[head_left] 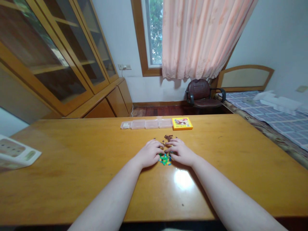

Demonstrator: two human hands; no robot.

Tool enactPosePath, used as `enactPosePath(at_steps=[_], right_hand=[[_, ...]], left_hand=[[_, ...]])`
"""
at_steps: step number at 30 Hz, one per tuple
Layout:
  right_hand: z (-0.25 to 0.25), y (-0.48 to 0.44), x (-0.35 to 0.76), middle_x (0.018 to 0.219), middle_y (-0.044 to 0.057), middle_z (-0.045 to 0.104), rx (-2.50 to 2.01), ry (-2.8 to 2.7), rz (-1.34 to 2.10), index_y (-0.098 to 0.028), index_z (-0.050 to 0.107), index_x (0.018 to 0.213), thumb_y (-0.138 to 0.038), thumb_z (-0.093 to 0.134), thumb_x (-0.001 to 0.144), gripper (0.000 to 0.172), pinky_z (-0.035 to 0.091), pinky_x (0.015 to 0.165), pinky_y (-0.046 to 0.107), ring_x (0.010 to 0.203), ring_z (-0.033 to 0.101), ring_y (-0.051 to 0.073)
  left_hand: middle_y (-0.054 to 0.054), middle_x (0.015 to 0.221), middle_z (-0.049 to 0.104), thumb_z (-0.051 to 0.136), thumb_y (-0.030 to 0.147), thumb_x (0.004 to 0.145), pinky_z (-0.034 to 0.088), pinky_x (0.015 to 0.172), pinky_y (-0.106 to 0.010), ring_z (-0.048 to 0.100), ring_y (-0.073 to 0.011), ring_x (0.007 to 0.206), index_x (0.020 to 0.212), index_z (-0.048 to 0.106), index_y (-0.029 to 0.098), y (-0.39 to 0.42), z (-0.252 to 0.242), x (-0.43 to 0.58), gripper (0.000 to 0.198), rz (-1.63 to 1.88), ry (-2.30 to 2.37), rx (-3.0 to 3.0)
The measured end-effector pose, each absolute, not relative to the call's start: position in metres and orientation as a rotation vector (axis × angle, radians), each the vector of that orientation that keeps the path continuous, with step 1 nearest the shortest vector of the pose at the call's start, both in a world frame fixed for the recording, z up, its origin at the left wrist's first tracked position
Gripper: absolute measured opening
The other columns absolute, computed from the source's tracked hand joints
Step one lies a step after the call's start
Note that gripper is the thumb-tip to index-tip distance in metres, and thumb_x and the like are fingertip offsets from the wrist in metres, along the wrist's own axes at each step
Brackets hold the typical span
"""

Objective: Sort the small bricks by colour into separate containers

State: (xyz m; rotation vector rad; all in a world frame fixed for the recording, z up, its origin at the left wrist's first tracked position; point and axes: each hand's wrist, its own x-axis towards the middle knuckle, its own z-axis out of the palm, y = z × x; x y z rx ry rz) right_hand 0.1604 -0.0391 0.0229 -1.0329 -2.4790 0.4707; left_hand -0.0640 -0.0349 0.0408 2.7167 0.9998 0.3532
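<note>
My left hand [150, 153] rests on the wooden table [91, 179] with its fingers stretched and apart, at the left side of a small pile of green, blue and yellow building-brick pieces [165, 159]. From the other side, my right hand [181, 152] reaches in with spread fingers, its thumb and fingertips close to the same pile. Just beyond the fingertips lies a heap of brown pieces [168, 137]. Some small pieces between the hands are partly hidden by the fingers. Neither hand visibly grips a piece.
A row of clear plastic trays [152, 124] stands toward the far edge, with a yellow box [183, 124] at its right end. At the left table edge is a white object [21, 154]. Behind the table are a brown armchair [201, 93] and a bed [271, 109].
</note>
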Motion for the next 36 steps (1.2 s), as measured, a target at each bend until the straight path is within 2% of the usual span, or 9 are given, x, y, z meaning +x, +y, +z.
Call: enactPosePath(at_steps=[4, 8, 11, 15, 21, 27, 31, 36], right_hand=[[0.020, -0.037, 0.160, 0.124, 0.006, 0.058, -1.144, -2.443, 0.439, -0.026, 0.067, 0.109, -0.026, 0.053, 0.083, 0.029, 0.024, 0.105, 0.051, 0.121, 0.042, 0.026], [0.019, -0.037, 0.162, 0.120, 0.006, 0.060, -1.202, -2.414, 0.380, -0.026, 0.071, 0.099, -0.028, 0.053, 0.084, 0.023, 0.023, 0.105, 0.053, 0.119, 0.043, 0.026], [0.021, -0.038, 0.162, 0.118, 0.006, 0.061, -1.159, -2.403, 0.365, -0.026, 0.071, 0.099, -0.027, 0.054, 0.083, 0.023, 0.026, 0.104, 0.049, 0.118, 0.044, 0.024], [0.022, -0.039, 0.161, 0.124, 0.004, 0.058, -1.066, -2.469, 0.396, -0.030, 0.070, 0.102, -0.028, 0.055, 0.083, 0.025, 0.025, 0.104, 0.050, 0.120, 0.041, 0.025], [0.017, -0.035, 0.163, 0.111, 0.006, 0.064, -1.123, -2.366, 0.343, -0.024, 0.072, 0.092, -0.024, 0.054, 0.083, 0.020, 0.027, 0.103, 0.049, 0.113, 0.047, 0.024], [0.019, -0.037, 0.164, 0.114, 0.003, 0.063, -0.956, -2.412, 0.428, -0.028, 0.073, 0.090, -0.019, 0.056, 0.078, 0.023, 0.029, 0.103, 0.046, 0.116, 0.046, 0.024], [0.020, -0.038, 0.163, 0.121, 0.002, 0.060, -0.969, -2.478, 0.471, -0.032, 0.073, 0.092, -0.027, 0.059, 0.079, 0.019, 0.025, 0.104, 0.049, 0.120, 0.042, 0.026], [0.021, -0.039, 0.161, 0.131, 0.006, 0.052, -1.152, -2.479, 0.433, -0.030, 0.068, 0.107, -0.035, 0.054, 0.085, 0.027, 0.019, 0.106, 0.054, 0.126, 0.036, 0.028]], left_hand=[[-0.004, 0.109, 0.063, 0.049, 0.013, 0.076, 0.031, 0.105, -0.044, 0.051, -0.0208, 0.107, 0.100, 0.069, 0.025, -0.031, 0.036, -0.066, 0.033, 0.389, 1.123, 2.698], [-0.003, 0.110, 0.063, 0.048, 0.012, 0.077, 0.029, 0.107, -0.044, 0.051, -0.0198, 0.108, 0.094, 0.070, 0.026, -0.031, 0.038, -0.067, 0.031, 0.425, 1.135, 2.692], [-0.003, 0.110, 0.062, 0.049, 0.013, 0.077, 0.031, 0.105, -0.043, 0.051, -0.0201, 0.108, 0.089, 0.071, 0.026, -0.032, 0.038, -0.068, 0.029, 0.413, 1.117, 2.699], [-0.004, 0.110, 0.062, 0.051, 0.015, 0.077, 0.033, 0.103, -0.043, 0.050, -0.0213, 0.108, 0.095, 0.071, 0.027, -0.031, 0.035, -0.069, 0.030, 0.384, 1.116, 2.723], [-0.003, 0.113, 0.062, 0.051, 0.013, 0.077, 0.033, 0.103, -0.043, 0.051, -0.0204, 0.107, 0.107, 0.067, 0.027, -0.029, 0.033, -0.068, 0.036, 0.398, 1.184, 2.706], [-0.002, 0.112, 0.063, 0.049, 0.016, 0.080, 0.031, 0.105, -0.046, 0.051, -0.0216, 0.108, 0.086, 0.073, 0.028, -0.028, 0.033, -0.070, 0.028, 0.400, 1.275, 2.697], [-0.003, 0.118, 0.060, 0.051, 0.016, 0.078, 0.029, 0.106, -0.047, 0.049, -0.0230, 0.113, 0.102, 0.070, 0.029, -0.029, 0.030, -0.069, 0.033, 0.333, 1.247, 2.712], [-0.006, 0.126, 0.056, 0.052, 0.017, 0.077, 0.027, 0.108, -0.046, 0.045, -0.0242, 0.119, 0.114, 0.064, 0.027, -0.030, 0.029, -0.067, 0.040, 0.327, 1.288, 2.690]])
